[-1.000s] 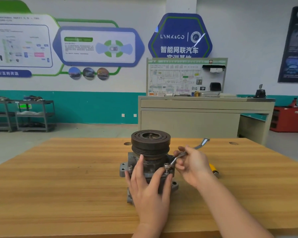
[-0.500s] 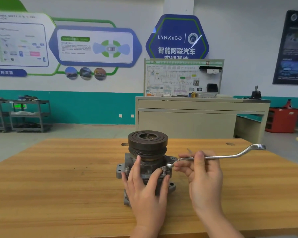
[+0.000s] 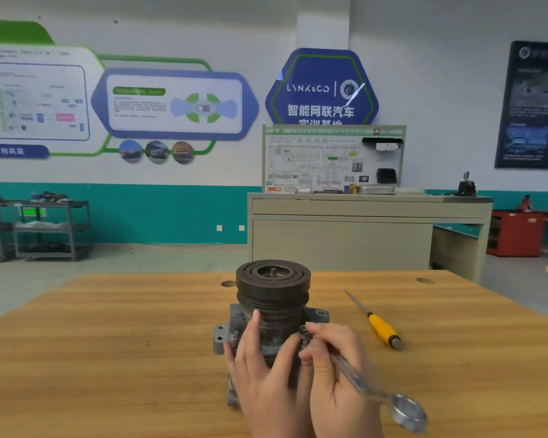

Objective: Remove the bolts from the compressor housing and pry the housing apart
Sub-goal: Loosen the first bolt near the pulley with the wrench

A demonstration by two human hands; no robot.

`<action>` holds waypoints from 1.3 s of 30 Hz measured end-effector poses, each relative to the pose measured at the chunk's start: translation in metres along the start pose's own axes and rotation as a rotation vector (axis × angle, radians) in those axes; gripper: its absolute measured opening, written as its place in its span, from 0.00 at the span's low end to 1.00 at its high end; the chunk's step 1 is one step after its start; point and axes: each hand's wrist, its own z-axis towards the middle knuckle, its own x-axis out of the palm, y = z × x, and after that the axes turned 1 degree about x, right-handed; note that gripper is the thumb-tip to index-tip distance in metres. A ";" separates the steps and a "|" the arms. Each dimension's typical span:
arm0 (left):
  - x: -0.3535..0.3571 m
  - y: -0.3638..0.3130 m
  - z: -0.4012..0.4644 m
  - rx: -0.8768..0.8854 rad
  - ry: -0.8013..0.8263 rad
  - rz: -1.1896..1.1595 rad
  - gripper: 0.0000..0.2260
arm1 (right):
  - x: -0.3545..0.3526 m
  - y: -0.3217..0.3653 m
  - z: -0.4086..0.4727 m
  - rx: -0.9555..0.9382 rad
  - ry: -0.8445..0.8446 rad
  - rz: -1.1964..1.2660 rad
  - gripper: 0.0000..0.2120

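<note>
The compressor (image 3: 272, 314) stands upright on the wooden bench (image 3: 108, 358), dark pulley on top, grey housing below. My left hand (image 3: 263, 371) rests on the housing's near side with straight, spread fingers. My right hand (image 3: 332, 374) grips a silver ring wrench (image 3: 361, 380). The wrench's far ring sits at a bolt (image 3: 303, 331) on the housing's right side, and its free end points toward me at the lower right. Another bolt (image 3: 234, 336) stands on the left flange. My hands hide the housing's lower front.
A yellow-handled screwdriver (image 3: 381, 327) lies on the bench to the right of the compressor. Beyond the bench stand a grey cabinet (image 3: 361, 235) with a training board, metal shelves (image 3: 45, 229) at the left, and a red cabinet (image 3: 516, 232) at the right.
The wrench has swung from pointing away, to the right, then round toward me. My right hand followed it and now uncovers the screwdriver. My left hand stayed on the housing.
</note>
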 end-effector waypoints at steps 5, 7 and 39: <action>0.001 -0.008 0.006 -0.107 0.034 -0.055 0.12 | 0.008 0.003 0.012 0.286 -0.219 0.462 0.09; 0.000 -0.015 0.011 -0.205 0.058 -0.088 0.11 | 0.013 -0.006 0.028 0.471 -0.309 0.536 0.14; 0.006 -0.013 0.009 -0.166 0.033 0.028 0.12 | -0.027 -0.007 0.048 0.506 0.096 0.509 0.05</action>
